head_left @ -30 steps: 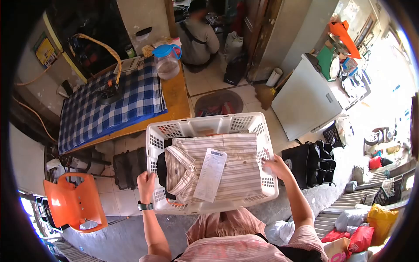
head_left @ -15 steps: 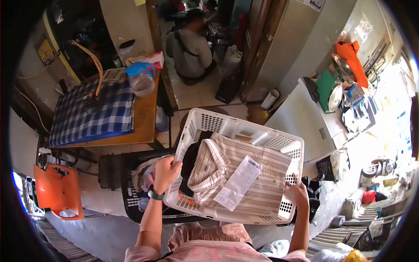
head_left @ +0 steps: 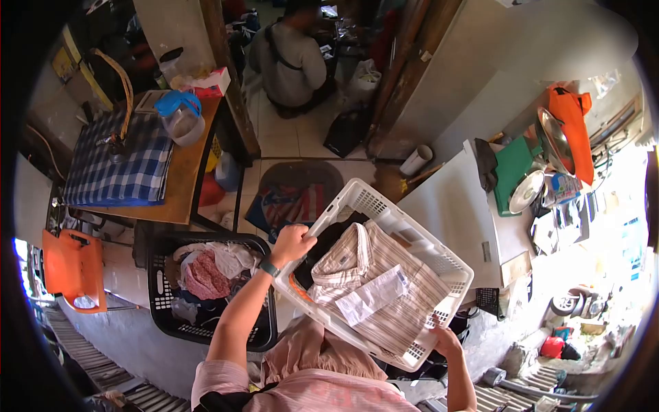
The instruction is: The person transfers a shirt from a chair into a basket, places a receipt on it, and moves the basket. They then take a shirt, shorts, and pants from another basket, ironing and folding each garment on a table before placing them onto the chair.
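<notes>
Loaded white basket [head_left: 374, 200] is up in the air, tilted, not set down anywhere.
Your left hand [head_left: 292, 244] grips its rim, your right hand [head_left: 443, 341] clasps the far end; folded striped shirt [head_left: 388, 271] and paper slip [head_left: 371, 296] lie inside.

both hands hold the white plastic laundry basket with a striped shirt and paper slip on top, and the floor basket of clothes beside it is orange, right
No: the head view shows the floor basket of clothes is black, not orange. The left hand and right hand do hold the white plastic laundry basket, striped shirt and paper slip on top.
</notes>
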{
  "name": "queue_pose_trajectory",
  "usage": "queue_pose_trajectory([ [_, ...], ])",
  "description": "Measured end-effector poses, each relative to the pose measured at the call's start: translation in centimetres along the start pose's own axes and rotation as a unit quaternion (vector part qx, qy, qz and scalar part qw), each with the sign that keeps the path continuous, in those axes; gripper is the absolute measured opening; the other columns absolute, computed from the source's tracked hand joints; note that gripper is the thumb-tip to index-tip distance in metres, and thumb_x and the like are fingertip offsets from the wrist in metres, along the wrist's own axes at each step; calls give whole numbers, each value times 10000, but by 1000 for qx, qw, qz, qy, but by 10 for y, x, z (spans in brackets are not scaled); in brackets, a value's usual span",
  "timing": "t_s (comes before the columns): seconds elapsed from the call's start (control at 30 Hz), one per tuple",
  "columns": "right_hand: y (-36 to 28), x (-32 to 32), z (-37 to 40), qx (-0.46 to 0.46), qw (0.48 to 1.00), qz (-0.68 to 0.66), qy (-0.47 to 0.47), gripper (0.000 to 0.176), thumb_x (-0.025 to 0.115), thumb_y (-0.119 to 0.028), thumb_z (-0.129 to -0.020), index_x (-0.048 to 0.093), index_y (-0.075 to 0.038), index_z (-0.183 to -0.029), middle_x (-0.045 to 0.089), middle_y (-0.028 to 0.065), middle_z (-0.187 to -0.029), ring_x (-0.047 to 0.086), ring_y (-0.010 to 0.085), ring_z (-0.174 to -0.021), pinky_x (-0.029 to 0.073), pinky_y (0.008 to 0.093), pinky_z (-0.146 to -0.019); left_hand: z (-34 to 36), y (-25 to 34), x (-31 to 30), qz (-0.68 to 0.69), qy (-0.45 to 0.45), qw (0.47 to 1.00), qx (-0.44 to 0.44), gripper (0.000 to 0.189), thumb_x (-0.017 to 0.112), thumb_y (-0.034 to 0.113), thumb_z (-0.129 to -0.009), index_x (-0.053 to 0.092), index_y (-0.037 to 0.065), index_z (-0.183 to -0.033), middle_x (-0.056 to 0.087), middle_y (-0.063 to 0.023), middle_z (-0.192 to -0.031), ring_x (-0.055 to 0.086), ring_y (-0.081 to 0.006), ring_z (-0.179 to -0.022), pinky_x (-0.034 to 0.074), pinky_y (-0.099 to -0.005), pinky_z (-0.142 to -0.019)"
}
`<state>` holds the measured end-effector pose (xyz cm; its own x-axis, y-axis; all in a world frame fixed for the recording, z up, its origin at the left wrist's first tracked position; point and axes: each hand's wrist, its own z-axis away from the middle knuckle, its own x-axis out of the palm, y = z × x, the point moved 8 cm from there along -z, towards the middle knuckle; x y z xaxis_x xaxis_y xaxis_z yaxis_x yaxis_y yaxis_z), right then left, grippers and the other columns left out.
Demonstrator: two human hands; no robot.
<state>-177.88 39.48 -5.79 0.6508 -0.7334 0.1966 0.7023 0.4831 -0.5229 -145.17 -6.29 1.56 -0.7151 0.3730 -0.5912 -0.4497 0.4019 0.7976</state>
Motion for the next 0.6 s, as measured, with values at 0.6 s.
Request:
queue_pose_trajectory([
  [0.6, -157, 264, -296, -220, 939, 261, -35, 167, 626, -146, -803, 611, -47, -937, 592, 28, -807, 568, 102, -644, 444, 262, -491, -270, -295, -29, -183, -32, 939, -290, 521, 581, 376, -788, 568, 1, -1149, 566, -258, -1159, 531, -379, -1104, 408, -556, -888],
])
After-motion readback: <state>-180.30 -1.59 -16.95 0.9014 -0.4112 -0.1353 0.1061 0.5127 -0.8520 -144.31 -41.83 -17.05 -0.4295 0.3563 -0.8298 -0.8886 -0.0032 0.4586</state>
